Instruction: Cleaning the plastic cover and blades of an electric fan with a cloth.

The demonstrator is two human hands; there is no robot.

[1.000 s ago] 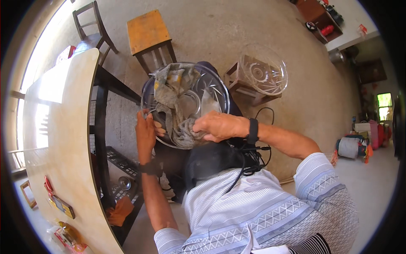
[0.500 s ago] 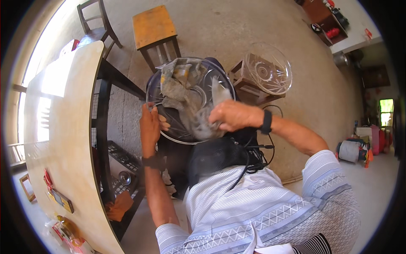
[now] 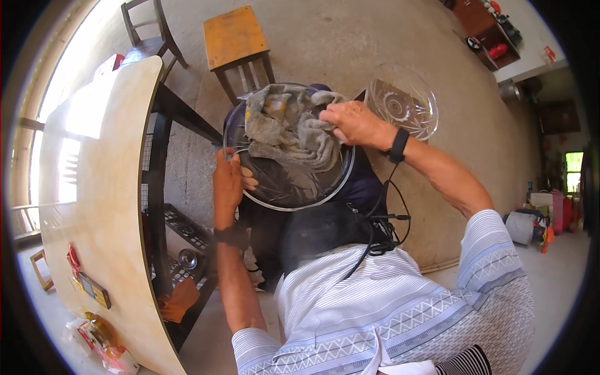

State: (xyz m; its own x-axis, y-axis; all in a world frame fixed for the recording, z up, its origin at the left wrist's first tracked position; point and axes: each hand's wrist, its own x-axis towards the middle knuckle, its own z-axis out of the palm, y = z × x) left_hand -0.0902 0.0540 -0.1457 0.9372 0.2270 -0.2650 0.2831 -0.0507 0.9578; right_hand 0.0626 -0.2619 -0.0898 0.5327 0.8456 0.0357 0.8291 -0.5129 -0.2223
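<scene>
A large clear round bowl [image 3: 281,195] with a cut pattern rests on my lap, its inside facing up. My left hand [image 3: 229,181] grips the bowl's rim on the left, with the fingertips showing through the clear wall. A grey towel [image 3: 294,140] with yellow patches is bunched over the far and middle part of the bowl. My right hand [image 3: 357,122] is closed on the towel near the bowl's right rim. To the right, a second clear bowl [image 3: 407,111] with a similar pattern stands on a low wooden stool.
A pale table [image 3: 100,206] runs along my left, carrying a small device [image 3: 92,290] and a bagged item [image 3: 97,331]. Beyond the bowl stand a wooden stool [image 3: 235,37] and a chair [image 3: 147,47]. Black cables [image 3: 387,219] hang by my waist.
My right hand has moved up and to the right, drawing the towel away from the bowl's near side toward the right rim. My left hand still grips the rim.
</scene>
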